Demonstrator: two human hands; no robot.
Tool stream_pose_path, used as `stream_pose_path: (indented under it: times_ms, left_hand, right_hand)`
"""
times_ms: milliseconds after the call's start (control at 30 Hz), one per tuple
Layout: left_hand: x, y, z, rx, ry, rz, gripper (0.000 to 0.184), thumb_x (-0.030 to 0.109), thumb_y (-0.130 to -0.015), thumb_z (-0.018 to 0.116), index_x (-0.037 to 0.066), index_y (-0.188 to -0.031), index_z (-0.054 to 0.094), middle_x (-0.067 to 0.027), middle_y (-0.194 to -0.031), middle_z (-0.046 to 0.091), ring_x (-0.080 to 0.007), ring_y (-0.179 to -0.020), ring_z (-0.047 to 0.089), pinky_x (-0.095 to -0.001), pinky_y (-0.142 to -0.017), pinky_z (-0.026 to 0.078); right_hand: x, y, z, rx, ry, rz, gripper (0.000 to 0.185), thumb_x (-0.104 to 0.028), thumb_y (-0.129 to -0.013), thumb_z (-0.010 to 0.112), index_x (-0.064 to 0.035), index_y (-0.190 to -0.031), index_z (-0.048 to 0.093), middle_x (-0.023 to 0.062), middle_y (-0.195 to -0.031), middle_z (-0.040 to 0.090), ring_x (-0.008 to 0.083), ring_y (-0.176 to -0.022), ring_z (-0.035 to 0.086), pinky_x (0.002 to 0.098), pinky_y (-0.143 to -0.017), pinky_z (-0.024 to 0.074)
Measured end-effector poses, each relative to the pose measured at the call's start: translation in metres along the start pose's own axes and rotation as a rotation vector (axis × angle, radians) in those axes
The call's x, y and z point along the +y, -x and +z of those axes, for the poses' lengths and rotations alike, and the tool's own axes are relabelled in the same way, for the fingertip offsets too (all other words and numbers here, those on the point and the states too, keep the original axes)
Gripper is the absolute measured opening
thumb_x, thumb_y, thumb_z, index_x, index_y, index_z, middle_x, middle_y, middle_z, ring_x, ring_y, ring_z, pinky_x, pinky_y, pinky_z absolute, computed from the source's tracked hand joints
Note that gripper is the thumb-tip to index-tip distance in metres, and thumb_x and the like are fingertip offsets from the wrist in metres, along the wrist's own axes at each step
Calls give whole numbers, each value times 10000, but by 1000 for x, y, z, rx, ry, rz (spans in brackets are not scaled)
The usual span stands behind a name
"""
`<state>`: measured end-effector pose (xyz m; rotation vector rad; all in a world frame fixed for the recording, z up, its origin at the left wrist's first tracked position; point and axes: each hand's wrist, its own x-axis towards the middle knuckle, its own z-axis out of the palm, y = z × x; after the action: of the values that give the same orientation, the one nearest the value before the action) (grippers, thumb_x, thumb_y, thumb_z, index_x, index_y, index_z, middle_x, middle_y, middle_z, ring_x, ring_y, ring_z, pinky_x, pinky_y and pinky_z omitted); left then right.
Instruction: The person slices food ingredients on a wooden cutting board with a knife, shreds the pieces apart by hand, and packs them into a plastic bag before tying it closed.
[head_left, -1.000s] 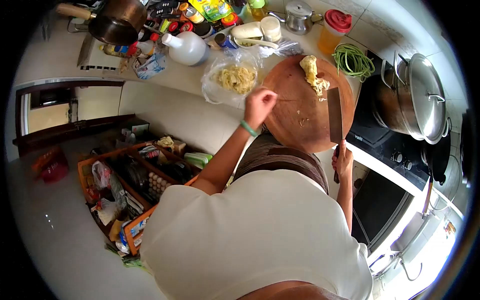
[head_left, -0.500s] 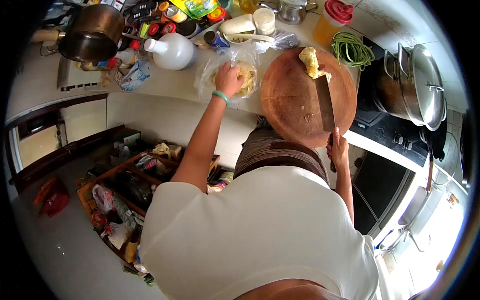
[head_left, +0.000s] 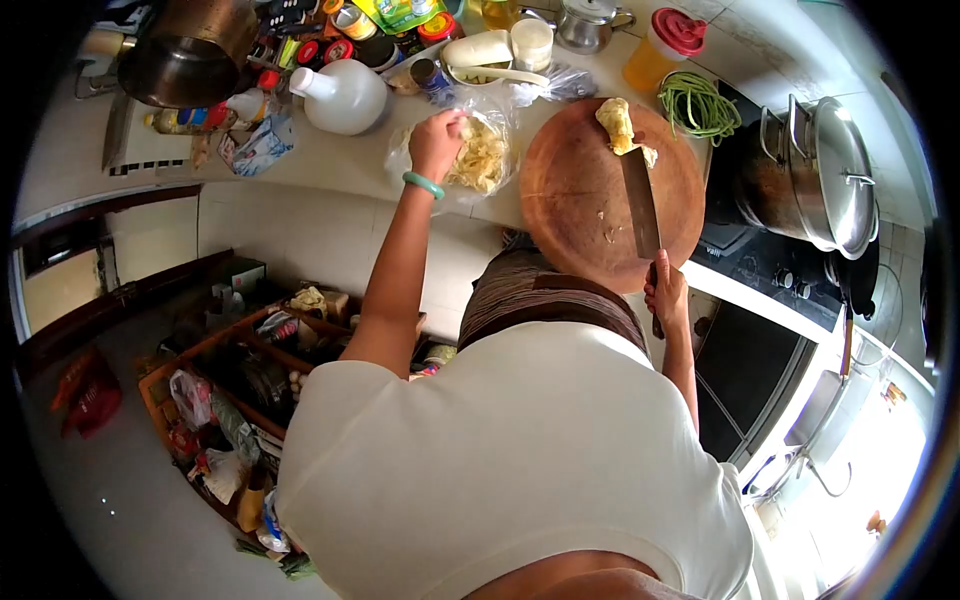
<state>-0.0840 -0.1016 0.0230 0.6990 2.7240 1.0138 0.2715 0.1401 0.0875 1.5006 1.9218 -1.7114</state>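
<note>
Left hand (head_left: 437,143) over the bag, cleaver (head_left: 641,210) in the right

Right hand (head_left: 668,293): fingers wrapped firmly round the cleaver's dark handle, near the counter edge. Blade extends over the round wooden board (head_left: 561,225), its far end just beside a yellow lump (head_left: 616,124); whether metal touches it, cannot tell. Lump sits toward the board's far side, small paler bits at its near end. A few scraps (head_left: 608,235) lie left of the blade.

Left hand: above a clear plastic bag (head_left: 397,160) of pale yellow slices (head_left: 483,160), at the bag's left part. Fingers bent and bunched; whether a slice is between them, cannot tell. Green bangle (head_left: 423,185) on that wrist. Bag rests on the counter, left of the board.

Surroundings: white bottle (head_left: 350,98) left of the bag. Coiled green beans (head_left: 698,106) just beyond the board's right side, red-lidded jug (head_left: 660,55) behind them. Right of the board, a lidded steel pot (head_left: 815,180) stands on the black cooktop (head_left: 765,268).
</note>
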Motion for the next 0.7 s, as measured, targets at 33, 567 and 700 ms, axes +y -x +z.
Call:
stream_pose_path:
  times_ms: [33, 567, 700]
  left_hand:
    - [1, 4, 0, 27, -44, -46, 326, 286, -781, 712, 126, -1064, 687, -109, -859, 706, -263, -734, 672, -388, -648, 515]
    - [-18, -13, 57, -265, -369, 129, 563, 292, -631, 743, 168, -1170, 639, -180, -1075, 622, -354, -1072, 566, -440, -885, 485]
    - [14, -25, 11, -226, -306, 55, 544, 304, -639, 729, 141, -1150, 640, -180, -1055, 648, -341, -989, 615, -419, -848, 505]
  right_hand:
    - [1, 0, 0, 5, -4, 2, 563, -539, -973, 389, -59, -689, 468, -3, -530, 407, 93, -425, 378, 263, -391, 306]
    - [1, -4, 5, 3, 31, -54, 575, -537, -969, 391, -40, -694, 478, 26, -538, 441, 115, -437, 408, 283, -402, 333]
    - [1, 0, 5, 15, -9, -4, 561, -522, -972, 402, -42, -692, 479, 22, -541, 438, 109, -436, 403, 279, -396, 324]
